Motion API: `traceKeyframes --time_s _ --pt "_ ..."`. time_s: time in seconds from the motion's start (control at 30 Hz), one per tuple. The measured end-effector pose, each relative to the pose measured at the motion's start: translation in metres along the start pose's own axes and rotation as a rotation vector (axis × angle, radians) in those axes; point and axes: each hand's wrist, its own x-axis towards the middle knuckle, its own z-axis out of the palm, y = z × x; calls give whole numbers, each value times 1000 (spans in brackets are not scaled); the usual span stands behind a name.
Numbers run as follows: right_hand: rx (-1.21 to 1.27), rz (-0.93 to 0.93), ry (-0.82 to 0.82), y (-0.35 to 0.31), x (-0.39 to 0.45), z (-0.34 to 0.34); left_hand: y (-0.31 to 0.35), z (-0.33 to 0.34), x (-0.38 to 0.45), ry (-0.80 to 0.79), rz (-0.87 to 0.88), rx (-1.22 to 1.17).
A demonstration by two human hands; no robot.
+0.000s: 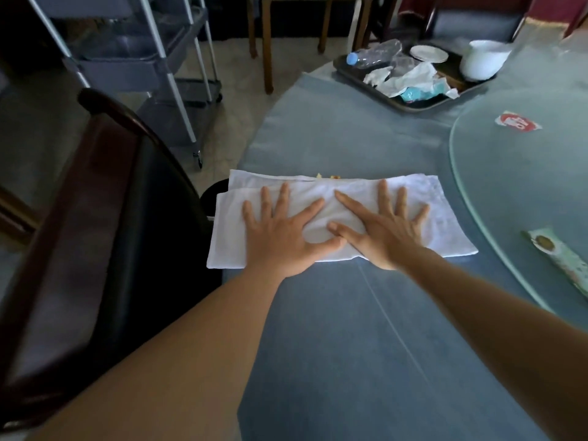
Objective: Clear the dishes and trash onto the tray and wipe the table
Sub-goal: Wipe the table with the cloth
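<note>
A folded white cloth (445, 214) lies flat on the blue tablecloth (350, 313) near the table's left edge. My left hand (283, 237) and my right hand (385, 230) press on it side by side, fingers spread and straight, thumbs touching. A few yellow crumbs (326, 176) show just past the cloth's far edge. At the far side a dark tray (410, 105) carries a crushed plastic bottle (372, 57), crumpled tissues and wrappers (410, 79), a white saucer (429, 54) and a white bowl (482, 60).
A glass turntable (521, 192) fills the right side, with a red-and-white packet (518, 121) and a long wrapped packet (560, 259) on it. A dark wooden chair (95, 233) stands left of the table. Behind it is a grey trolley (136, 65).
</note>
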Motion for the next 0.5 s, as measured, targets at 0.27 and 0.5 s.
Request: traceKeyframes --time_s 0.27,0.5 --pt "17 103 26 -13 58 -11 -16 -11 80 -34 87 21" --pt "67 243 54 -23 124 -22 -30 -23 179 -62 216 65"
